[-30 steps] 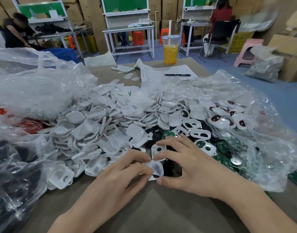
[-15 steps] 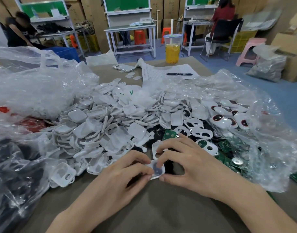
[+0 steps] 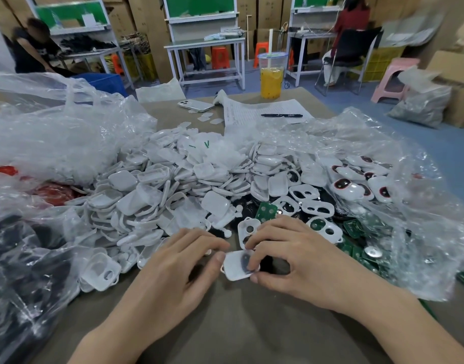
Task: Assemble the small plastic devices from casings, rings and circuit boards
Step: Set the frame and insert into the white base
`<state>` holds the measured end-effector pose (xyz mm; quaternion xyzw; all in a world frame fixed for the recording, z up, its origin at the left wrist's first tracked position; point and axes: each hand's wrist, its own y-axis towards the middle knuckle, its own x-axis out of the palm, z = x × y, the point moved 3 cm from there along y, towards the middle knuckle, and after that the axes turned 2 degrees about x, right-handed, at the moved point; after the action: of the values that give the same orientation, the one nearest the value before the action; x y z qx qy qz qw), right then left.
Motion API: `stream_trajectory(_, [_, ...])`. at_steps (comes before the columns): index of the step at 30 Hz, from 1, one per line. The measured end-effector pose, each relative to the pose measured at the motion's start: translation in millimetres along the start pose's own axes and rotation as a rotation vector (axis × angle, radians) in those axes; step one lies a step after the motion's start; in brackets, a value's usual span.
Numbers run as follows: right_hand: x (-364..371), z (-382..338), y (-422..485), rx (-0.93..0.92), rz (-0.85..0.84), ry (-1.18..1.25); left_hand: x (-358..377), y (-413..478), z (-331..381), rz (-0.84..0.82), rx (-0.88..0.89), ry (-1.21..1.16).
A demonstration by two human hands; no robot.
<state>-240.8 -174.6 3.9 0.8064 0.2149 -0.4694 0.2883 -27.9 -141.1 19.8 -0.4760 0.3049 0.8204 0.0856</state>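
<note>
Far left, crumpled clear plastic bags [image 3: 54,143] lie heaped on the bench [image 3: 238,324]. One of them shows red parts [image 3: 54,191] through the film, and the nearest holds dark contents that cannot be made out. Just right of the bags a wide pile of white casings [image 3: 157,190] spreads across the middle of the bench. Shells and loose rims overlap at all angles, and one open half with a round hole [image 3: 100,270] lies at the pile's near edge.

The left hand [image 3: 173,269] rests on the bench in front of the pile. Its fingers [image 3: 199,240] are curled close together, and the thumb tip presses the left edge of a single white casing [image 3: 237,265]. That casing sits low over the bench between the two hands, with a dark patch showing on its upper face. The right hand [image 3: 299,256] pinches it from the other side, with one fingertip [image 3: 250,261] on top and the thumb at its near corner, the other fingers arched above.

Just behind the right hand lie a white front shell with two holes [image 3: 248,228] and green circuit boards [image 3: 265,210]. Farther right, finished devices with dark red windows [image 3: 357,185] lie inside another clear bag [image 3: 422,232].

At the far end of the bench are a phone [image 3: 195,105], a printed sheet [image 3: 252,114] with a pen [image 3: 281,115] on it, and a cup of orange drink [image 3: 271,77].
</note>
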Motion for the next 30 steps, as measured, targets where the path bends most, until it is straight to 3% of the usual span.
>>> stream_trajectory(9, [-0.5, -0.2, -0.2, 0.012, -0.028, 0.016, 10.1, -2.7, -0.1, -0.104, 0.023, 0.019])
stream_trajectory(30, [-0.4, 1.0, -0.1, 0.024, -0.041, 0.062, 4.9, -1.6, 7.5, -0.1, 0.049, -0.022])
